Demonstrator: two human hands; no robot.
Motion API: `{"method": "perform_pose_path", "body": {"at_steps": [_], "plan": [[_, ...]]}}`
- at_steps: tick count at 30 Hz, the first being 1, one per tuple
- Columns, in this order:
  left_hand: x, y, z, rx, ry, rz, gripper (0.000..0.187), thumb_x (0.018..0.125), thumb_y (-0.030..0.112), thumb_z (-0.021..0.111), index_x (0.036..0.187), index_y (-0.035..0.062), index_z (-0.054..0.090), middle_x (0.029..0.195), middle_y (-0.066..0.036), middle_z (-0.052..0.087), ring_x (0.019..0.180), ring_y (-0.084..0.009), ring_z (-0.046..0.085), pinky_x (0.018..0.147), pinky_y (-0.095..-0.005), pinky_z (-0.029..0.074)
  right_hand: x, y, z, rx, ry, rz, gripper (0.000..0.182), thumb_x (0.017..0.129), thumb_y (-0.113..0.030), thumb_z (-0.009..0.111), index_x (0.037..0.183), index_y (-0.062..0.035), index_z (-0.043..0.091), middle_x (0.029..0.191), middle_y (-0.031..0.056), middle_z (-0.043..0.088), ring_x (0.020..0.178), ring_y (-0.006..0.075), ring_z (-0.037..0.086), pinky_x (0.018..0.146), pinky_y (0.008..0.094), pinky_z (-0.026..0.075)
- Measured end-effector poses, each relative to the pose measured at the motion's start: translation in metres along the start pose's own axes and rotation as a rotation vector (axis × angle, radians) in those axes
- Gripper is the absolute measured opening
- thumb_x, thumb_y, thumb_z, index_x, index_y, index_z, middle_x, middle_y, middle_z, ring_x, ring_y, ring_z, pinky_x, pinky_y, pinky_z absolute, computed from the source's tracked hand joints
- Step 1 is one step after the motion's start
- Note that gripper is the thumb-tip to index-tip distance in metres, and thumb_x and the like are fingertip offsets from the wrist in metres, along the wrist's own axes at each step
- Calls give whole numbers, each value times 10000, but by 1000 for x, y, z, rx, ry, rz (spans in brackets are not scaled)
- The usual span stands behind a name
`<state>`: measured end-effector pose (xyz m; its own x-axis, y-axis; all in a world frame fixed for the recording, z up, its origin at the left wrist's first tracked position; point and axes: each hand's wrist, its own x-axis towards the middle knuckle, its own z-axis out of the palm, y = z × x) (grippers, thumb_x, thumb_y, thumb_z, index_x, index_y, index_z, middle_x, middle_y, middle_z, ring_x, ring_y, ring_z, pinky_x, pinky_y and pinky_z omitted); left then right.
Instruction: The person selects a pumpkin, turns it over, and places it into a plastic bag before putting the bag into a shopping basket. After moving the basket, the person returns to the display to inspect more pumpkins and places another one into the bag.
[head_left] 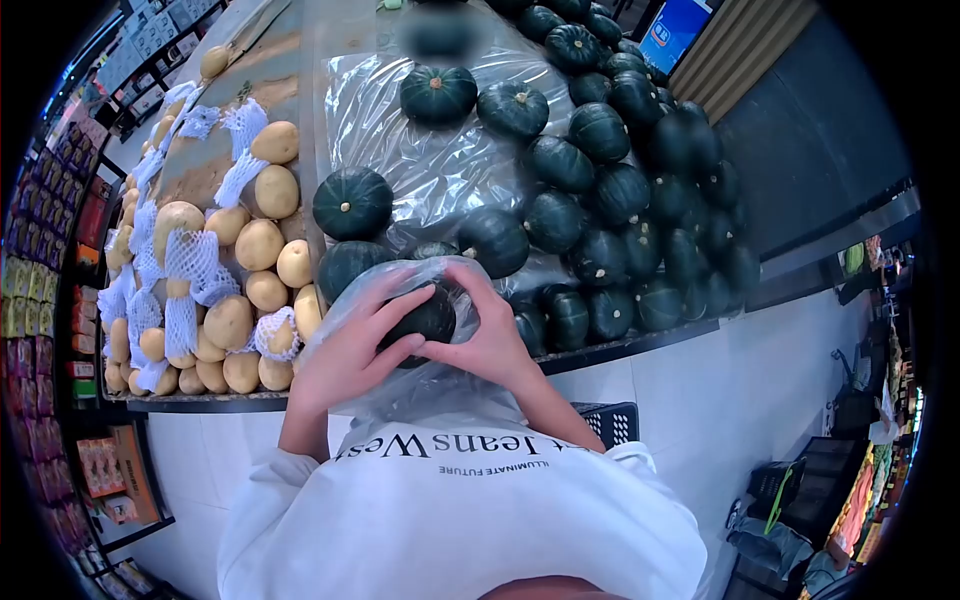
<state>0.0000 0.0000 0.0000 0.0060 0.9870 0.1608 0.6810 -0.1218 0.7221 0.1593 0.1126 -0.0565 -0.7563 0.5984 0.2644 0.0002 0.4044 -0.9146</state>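
Note:
A dark green squash (428,318) sits inside a clear plastic bag (400,392), close in front of my body at the front edge of the display. From the left side, my left hand (362,338) wraps round the squash, its fingers over the top. My right hand (480,328) is curved round the squash's right side, with its fingers at the bag's far edge and its thumb near my left thumb. The lower part of the bag hangs crumpled against my white shirt.
Several dark green squashes (597,132) are piled on the right of the display, others lying on clear plastic sheeting (447,182). Pale brown melons (259,245), some in white foam nets (190,255), fill the left. A black basket (622,422) stands below the front edge.

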Motion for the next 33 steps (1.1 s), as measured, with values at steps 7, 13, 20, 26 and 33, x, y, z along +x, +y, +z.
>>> {"method": "perform_pose_path", "body": {"at_steps": [7, 13, 20, 26, 33], "plan": [[5, -3, 13, 113, 107, -9, 494, 804, 218, 653, 1249, 65, 502, 1322, -160, 433, 1241, -341, 402, 1022, -398, 332, -12, -18, -28, -332, -224, 10, 749, 637, -232, 792, 1257, 7, 446, 1132, 187, 558, 1087, 316, 533, 959, 371, 413], [18, 1, 10, 22, 58, 20, 605, 719, 274, 733, 1245, 79, 508, 1289, -133, 472, 1216, -336, 427, 1002, -394, 358, -19, -12, -47, -678, -436, -214, 229, 681, -72, 697, 897, -14, 647, 765, 99, 594, 785, 242, 587, 947, 418, 429], [32, -6, 4, -4, -3, 217, 574, 683, 229, 746, 1201, 78, 552, 1214, -119, 537, 1099, -309, 518, 935, -385, 411, -6, -58, -92, -104, 207, -576, 127, 709, 6, 642, 830, -15, 675, 682, 66, 580, 618, 191, 574, 865, 450, 481], [31, 5, 11, 79, 55, 162, 444, 695, 182, 697, 1105, 45, 599, 1114, -131, 605, 1045, -293, 569, 898, -374, 426, 9, -41, -93, 102, 61, -441, 280, 644, 42, 592, 908, -9, 669, 837, 117, 645, 810, 242, 616, 930, 459, 437], [-7, -27, 26, -64, 391, 212, 352, 710, 133, 705, 1036, 25, 630, 1048, -149, 636, 994, -306, 606, 889, -362, 457, 19, -24, -75, -82, -761, -166, 599, 759, -190, 684, 1291, -34, 459, 1217, 173, 531, 1121, 309, 510, 951, 356, 400]]}}
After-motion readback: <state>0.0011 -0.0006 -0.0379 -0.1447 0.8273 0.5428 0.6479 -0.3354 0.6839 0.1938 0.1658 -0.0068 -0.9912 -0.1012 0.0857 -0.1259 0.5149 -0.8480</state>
